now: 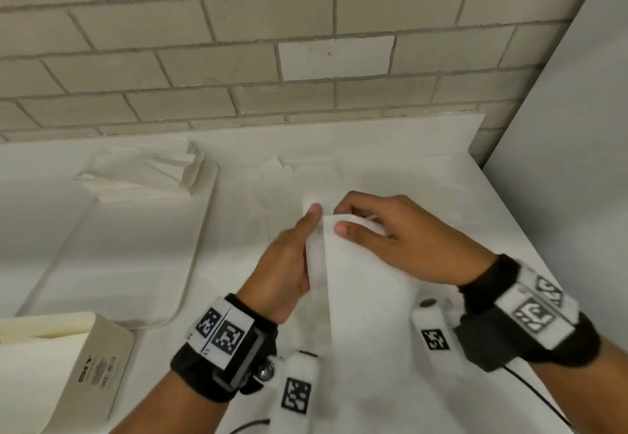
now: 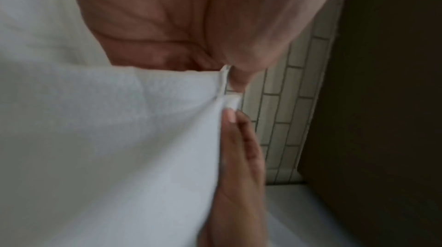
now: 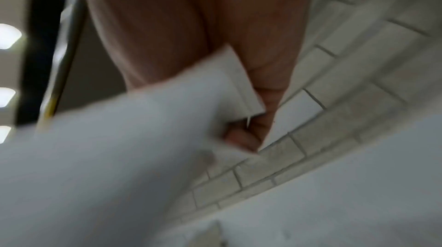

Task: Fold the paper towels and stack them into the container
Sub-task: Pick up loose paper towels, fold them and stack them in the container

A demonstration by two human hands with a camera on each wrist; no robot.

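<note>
A white paper towel (image 1: 360, 284) is lifted above the table, its far edges brought together. My left hand (image 1: 289, 256) pinches its top left edge, thumb on the near face. My right hand (image 1: 390, 233) pinches the top right corner, thumb on top. The left wrist view shows the towel (image 2: 107, 137) with my right hand's fingers (image 2: 241, 149) along its edge. The right wrist view is blurred; the towel (image 3: 119, 156) is under my right fingers (image 3: 241, 136). A white tray-like container (image 1: 176, 263) lies at the left, with a pile of folded towels (image 1: 149, 175) at its far end.
Loose flat towels (image 1: 306, 171) lie on the white table (image 1: 441, 175) beyond my hands. A cardboard box (image 1: 68, 365) stands at the near left. A brick wall (image 1: 272, 59) runs behind the table and a pale panel (image 1: 577, 161) closes the right side.
</note>
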